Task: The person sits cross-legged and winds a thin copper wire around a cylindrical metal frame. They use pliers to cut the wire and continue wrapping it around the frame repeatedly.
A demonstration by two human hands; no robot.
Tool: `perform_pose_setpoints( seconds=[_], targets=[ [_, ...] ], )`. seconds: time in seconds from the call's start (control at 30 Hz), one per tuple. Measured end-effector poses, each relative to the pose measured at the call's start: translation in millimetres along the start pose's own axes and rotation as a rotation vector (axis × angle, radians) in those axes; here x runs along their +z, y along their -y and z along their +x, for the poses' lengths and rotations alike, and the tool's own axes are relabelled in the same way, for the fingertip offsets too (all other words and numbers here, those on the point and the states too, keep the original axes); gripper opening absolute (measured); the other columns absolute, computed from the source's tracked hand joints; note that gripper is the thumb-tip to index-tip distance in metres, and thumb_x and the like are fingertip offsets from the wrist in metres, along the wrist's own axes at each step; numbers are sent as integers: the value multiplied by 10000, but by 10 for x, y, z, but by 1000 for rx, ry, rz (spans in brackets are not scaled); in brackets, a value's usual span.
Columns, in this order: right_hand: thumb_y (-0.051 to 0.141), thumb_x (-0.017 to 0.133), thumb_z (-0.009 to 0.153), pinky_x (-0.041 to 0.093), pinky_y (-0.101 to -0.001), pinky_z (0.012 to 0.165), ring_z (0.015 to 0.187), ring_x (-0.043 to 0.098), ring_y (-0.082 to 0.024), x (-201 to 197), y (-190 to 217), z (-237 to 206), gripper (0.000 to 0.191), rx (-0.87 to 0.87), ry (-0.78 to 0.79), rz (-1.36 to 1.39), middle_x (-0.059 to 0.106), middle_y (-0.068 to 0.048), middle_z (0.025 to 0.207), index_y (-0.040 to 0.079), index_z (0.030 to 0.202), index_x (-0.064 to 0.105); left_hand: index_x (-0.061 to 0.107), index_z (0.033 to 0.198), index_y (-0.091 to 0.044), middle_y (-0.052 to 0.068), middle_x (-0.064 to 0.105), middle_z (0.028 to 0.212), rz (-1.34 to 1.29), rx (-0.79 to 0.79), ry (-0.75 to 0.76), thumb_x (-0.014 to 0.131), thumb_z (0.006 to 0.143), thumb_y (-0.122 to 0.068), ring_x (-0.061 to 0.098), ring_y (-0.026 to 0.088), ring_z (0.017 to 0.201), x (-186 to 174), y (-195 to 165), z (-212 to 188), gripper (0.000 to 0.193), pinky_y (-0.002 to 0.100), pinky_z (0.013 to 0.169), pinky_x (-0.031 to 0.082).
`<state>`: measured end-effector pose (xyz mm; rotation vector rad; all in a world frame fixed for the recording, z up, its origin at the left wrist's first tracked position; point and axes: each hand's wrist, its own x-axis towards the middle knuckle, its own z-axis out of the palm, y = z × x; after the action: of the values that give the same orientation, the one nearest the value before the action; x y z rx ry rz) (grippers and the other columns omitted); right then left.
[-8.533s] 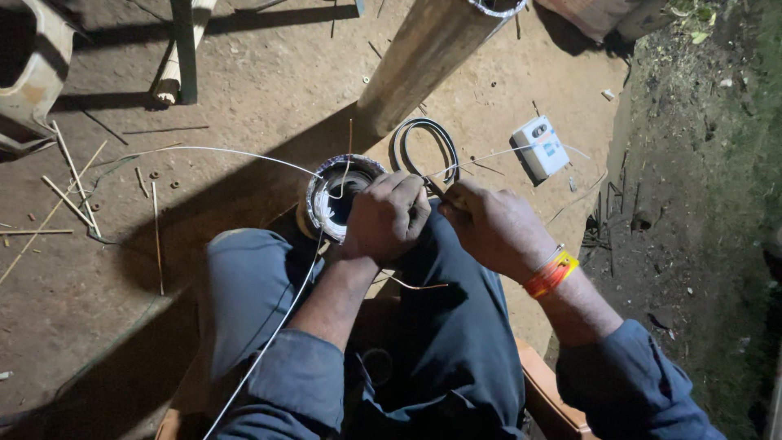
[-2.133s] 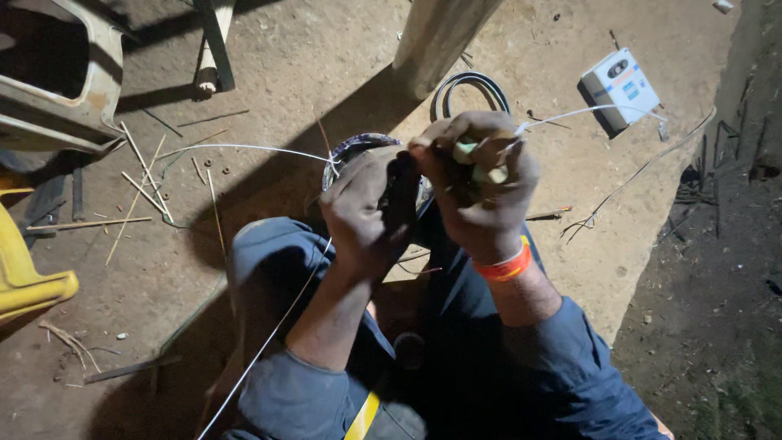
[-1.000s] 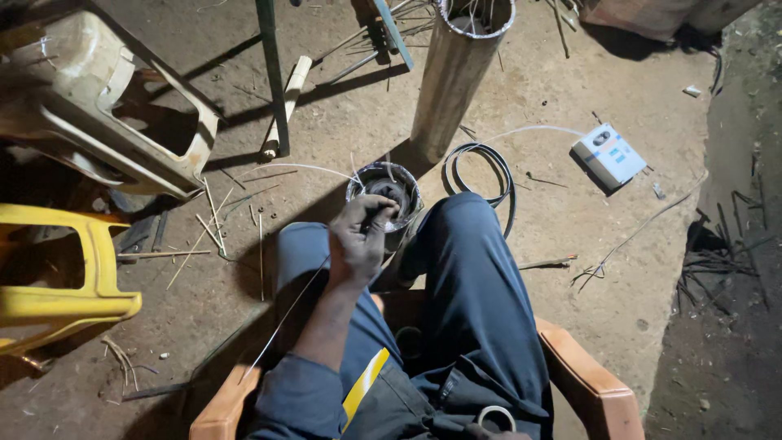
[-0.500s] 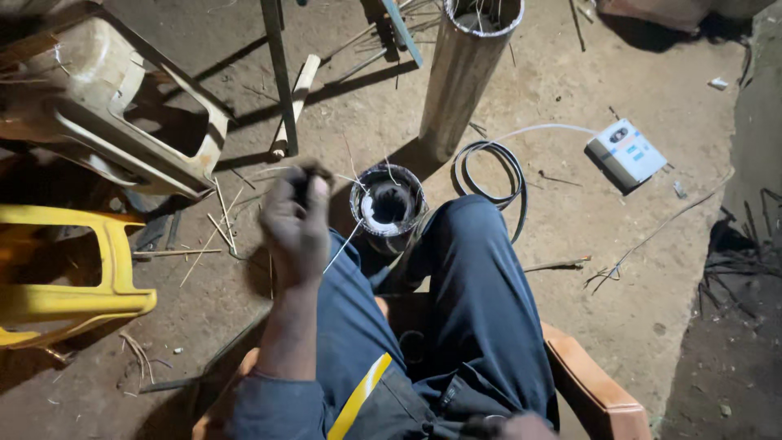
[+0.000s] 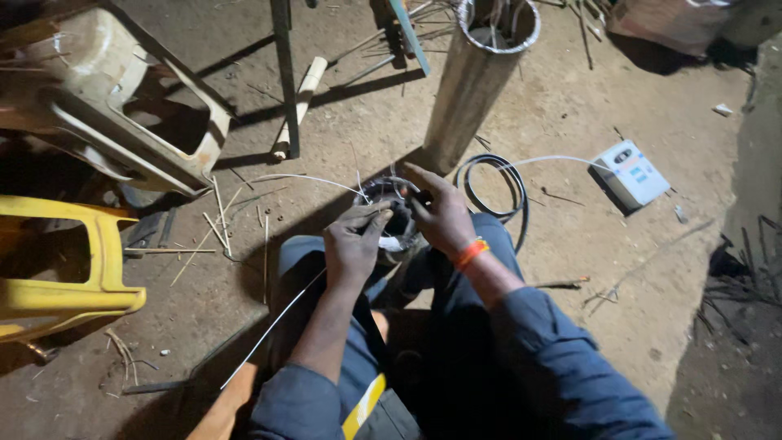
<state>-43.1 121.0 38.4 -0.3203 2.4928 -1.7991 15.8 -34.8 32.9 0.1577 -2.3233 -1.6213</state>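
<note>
I sit with a round metal stator (image 5: 389,235) between my knees on the dirt floor. My left hand (image 5: 353,248) pinches at its near rim. A thin white strip (image 5: 273,326) runs from under this hand down to the lower left. My right hand (image 5: 441,213), with an orange band at the wrist, lies over the stator's right side, its fingers on the rim. Much of the stator is hidden by both hands. A second thin white wire (image 5: 301,177) arcs away from the stator to the left.
A tall steel tube (image 5: 476,77) stands just beyond the stator. A black cable coil (image 5: 515,195) and a white box device (image 5: 631,173) lie to the right. A yellow plastic chair (image 5: 61,289) and an overturned beige chair (image 5: 138,106) are on the left, with sticks (image 5: 216,228) scattered between.
My left hand, raised to the left half a second ago, has come down to the stator's rim. My right hand has come back into view and settled on the stator.
</note>
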Motion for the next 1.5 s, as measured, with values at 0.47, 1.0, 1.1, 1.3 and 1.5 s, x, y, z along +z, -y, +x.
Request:
perform_pose_setpoints(
  seconds=[0.47,1.0,1.1,1.3,1.5],
  targets=[
    [-65,608,858,590,-298,937,1081,743,-180,267,-192,41,422,-234,30,80,750,-134,1184,16,1263,699,763,1018,28,140,765,964,-12,149,-115,764,926,-38,761,231,893,26,235,169,113,311,803,585],
    [24,672,987,583,-274,959,1052,717,-118,255,-275,108,207,-54,112,406,766,-73,1115,-15,1187,705,748,1013,4,91,761,991,39,128,-54,737,957,-105,743,182,924,-139,-16,128,123,289,819,586],
    [32,671,986,583,-277,955,1053,719,-120,240,-283,105,208,-62,142,410,766,-75,1117,-13,1186,707,749,985,-1,91,768,951,51,87,-65,767,938,-103,741,168,879,-158,-31,109,114,288,793,583],
    [29,670,967,578,-274,953,1055,722,-126,246,-299,105,231,-83,141,388,768,-82,1122,-7,1192,707,759,1008,-2,105,782,972,23,30,-90,783,921,-105,747,163,895,-73,10,128,137,290,798,591],
    [29,671,961,579,-259,916,1014,711,-109,222,-251,100,205,-110,60,357,754,-69,1069,-15,1159,706,762,1007,5,109,788,998,-22,70,-144,795,916,-90,753,171,938,93,93,172,136,299,860,586]
  ],
)
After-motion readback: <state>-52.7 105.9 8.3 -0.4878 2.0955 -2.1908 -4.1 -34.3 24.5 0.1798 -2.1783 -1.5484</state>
